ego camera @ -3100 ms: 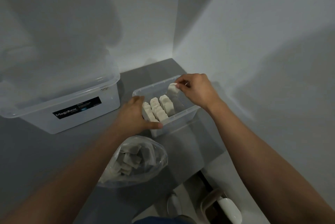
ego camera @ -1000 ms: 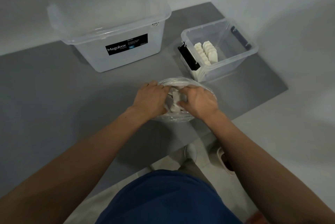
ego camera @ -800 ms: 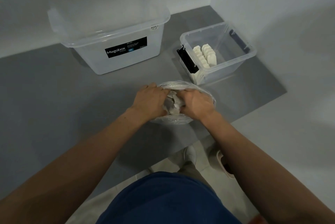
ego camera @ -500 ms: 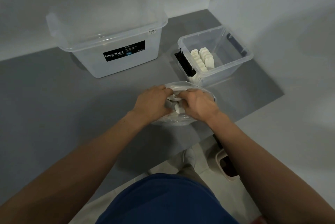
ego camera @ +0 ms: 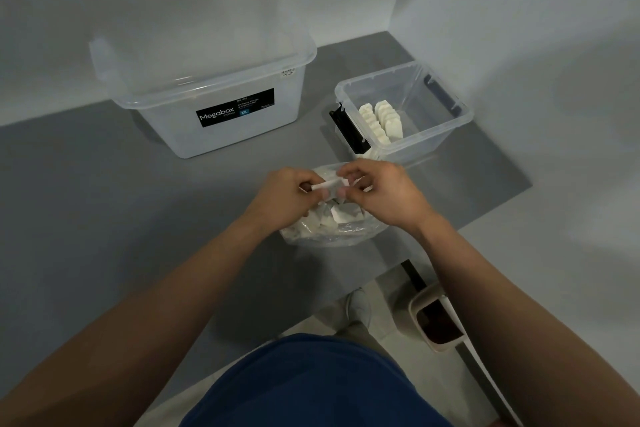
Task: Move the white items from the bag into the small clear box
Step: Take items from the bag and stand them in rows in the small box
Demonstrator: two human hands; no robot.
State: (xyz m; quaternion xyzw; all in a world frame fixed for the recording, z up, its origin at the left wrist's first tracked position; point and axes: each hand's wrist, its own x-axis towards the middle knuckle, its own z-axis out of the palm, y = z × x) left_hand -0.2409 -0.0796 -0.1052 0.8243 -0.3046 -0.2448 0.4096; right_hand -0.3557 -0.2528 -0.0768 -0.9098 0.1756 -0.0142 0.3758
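Observation:
A clear plastic bag [ego camera: 332, 232] with several white items lies on the grey table, in the middle of the view. Just above it, my left hand [ego camera: 287, 196] and my right hand [ego camera: 382, 194] pinch one flat white item [ego camera: 327, 185] between their fingertips, one hand at each end. The small clear box [ego camera: 446, 130] stands behind the bag to the right. Two rows of white items [ego camera: 381, 118] stand upright along its left side; the right half of the box is bare.
A large clear Megabox bin [ego camera: 207, 87] stands at the back left. White walls meet in a corner behind the boxes. The grey table's [ego camera: 104, 219] front edge runs close to my body; a beige bin [ego camera: 436, 319] and a shoe are on the floor below.
Both hands were down in the bag's mouth; they have now come up out of it with one white item held between them. The view has shifted slightly.

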